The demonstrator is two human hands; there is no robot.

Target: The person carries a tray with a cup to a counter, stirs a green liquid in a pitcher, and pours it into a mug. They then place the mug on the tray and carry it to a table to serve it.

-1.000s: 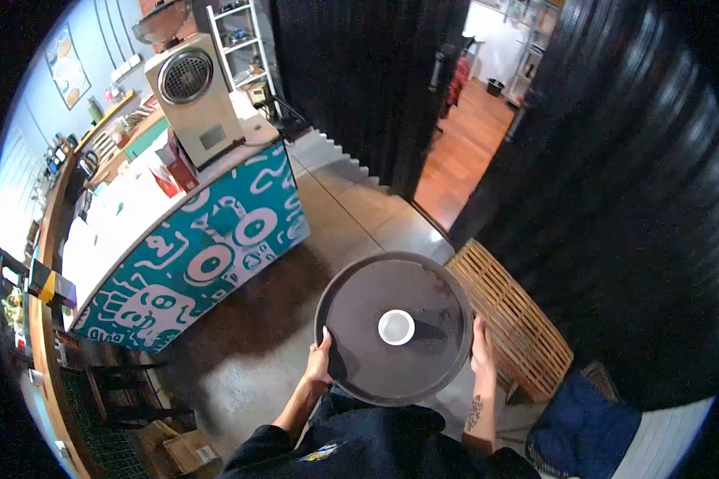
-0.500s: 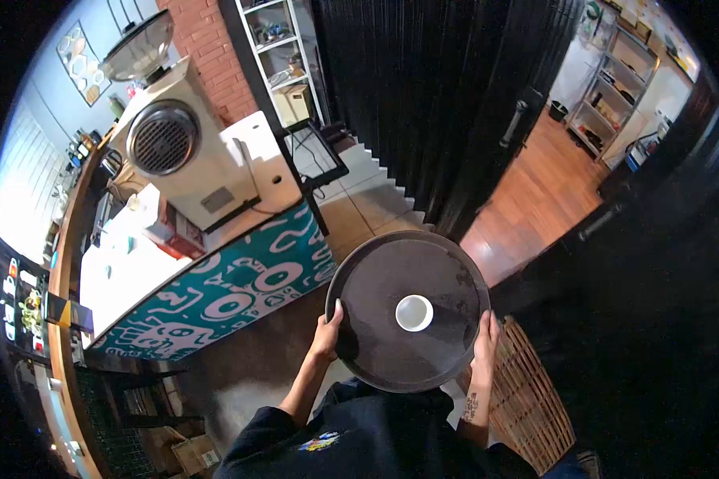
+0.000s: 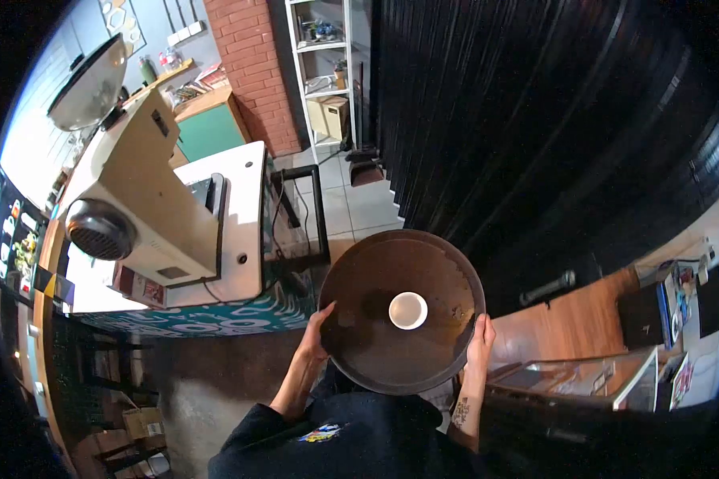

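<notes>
Tray (image 3: 367,279) held before me: my left hand (image 3: 319,329) and right hand (image 3: 481,343) each clasp its rim firmly, a white cup (image 3: 408,310) standing near its middle.

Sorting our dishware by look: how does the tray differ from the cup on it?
The tray is dark brown and wide; the cup is white and far smaller. The tray is held at its rim by the left hand and right hand; the cup stands untouched near the tray's middle. Both look round from above.
</notes>
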